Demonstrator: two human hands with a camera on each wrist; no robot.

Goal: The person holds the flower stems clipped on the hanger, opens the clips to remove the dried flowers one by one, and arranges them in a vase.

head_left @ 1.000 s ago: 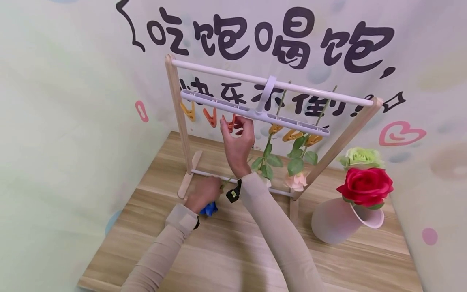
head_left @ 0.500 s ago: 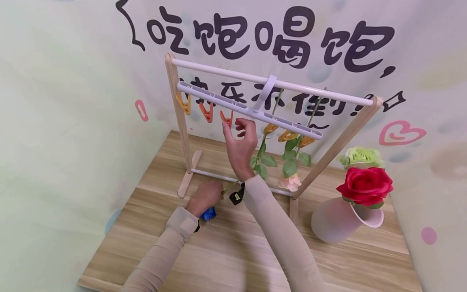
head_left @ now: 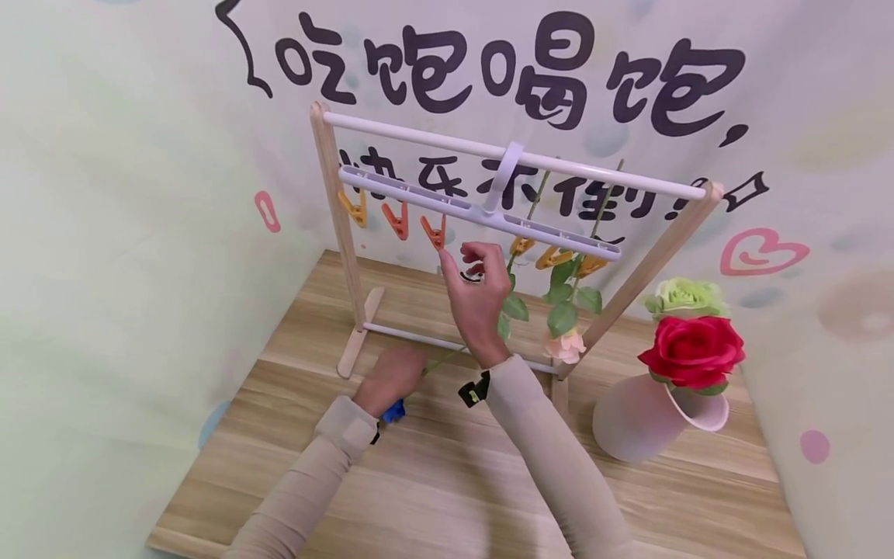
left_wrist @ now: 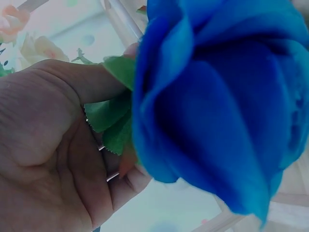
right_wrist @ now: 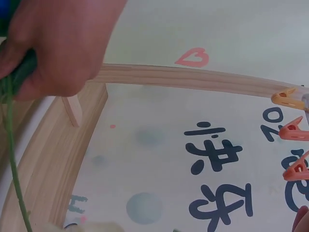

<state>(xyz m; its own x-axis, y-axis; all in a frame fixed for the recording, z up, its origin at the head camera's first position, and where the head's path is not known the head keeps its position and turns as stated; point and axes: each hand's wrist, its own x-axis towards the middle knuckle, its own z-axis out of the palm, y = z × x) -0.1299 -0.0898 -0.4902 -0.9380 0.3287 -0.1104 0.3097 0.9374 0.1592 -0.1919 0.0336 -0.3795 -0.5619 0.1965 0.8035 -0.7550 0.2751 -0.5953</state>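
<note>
And here's the blue rose (head_left: 393, 411), on the near side of the rack (head_left: 351, 272), left hand's (head_left: 391, 379) grip clamped beneath its bloom! Likely light, soft-petalled, so the stem (right_wrist: 14, 171) is the place to hold. Bloom towards the person, long axis slanting rackward. Right hand (head_left: 479, 299), thumb and fingers apart, just below the rack's inner orange clip (head_left: 434, 233).

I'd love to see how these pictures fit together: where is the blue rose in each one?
Head: the blue rose is left of centre, low, partly hidden under the left hand.
Left wrist: the blue rose fills most of the right half.
Right wrist: probably the blue patch cut off at the top-left corner.
Shared landmark: the left hand, holding the flower.
</note>
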